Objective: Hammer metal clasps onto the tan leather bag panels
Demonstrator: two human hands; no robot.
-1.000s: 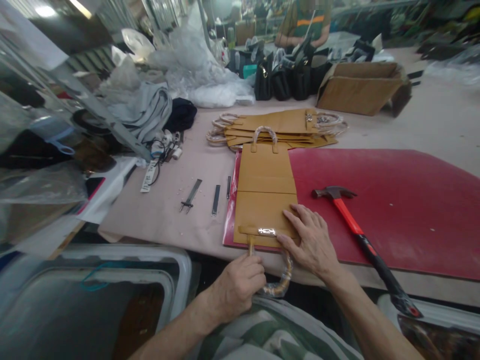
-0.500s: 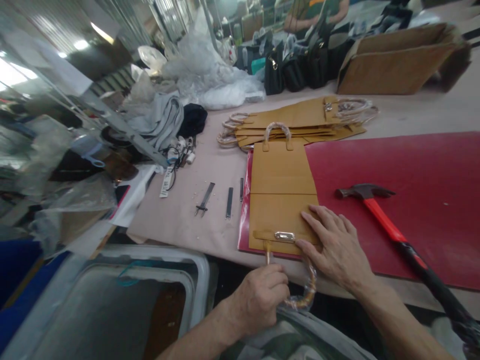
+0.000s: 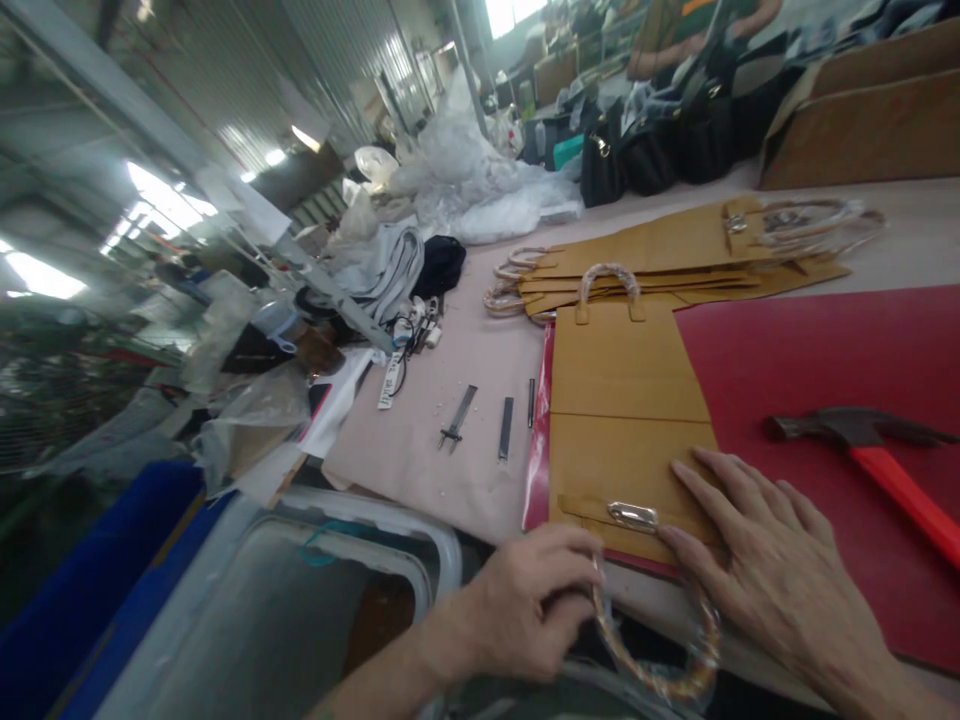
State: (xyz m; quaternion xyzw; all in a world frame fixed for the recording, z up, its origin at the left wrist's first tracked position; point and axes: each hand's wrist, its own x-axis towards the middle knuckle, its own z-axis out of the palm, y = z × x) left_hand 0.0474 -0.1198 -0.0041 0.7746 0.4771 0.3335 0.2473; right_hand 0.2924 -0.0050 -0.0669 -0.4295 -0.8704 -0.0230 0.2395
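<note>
A tan leather bag panel (image 3: 626,375) lies flat on a red mat, with one plastic-wrapped handle at its far end. Its near handle (image 3: 664,680), wrapped in clear plastic too, hangs over the table's front edge. My left hand (image 3: 525,595) is curled at the left base of that handle, fingertips at the panel's near edge; the exact grip is partly hidden. Spread flat, my right hand (image 3: 772,560) presses on the panel's lower right corner. Its thumb is beside the silver metal clasp (image 3: 632,516) on a narrow strap.
A hammer (image 3: 847,430) with a red handle rests on the red mat (image 3: 787,350). Pronged punches (image 3: 506,430) lie left of it. Behind are stacked tan bag panels (image 3: 645,255), black bags (image 3: 667,150) and a cardboard box (image 3: 862,125). A grey bin (image 3: 442,540) stands below left.
The view has swung left, so things appear farther right. My left hand has moved from lower on the near handle up to its base. My right hand still lies on the panel.
</note>
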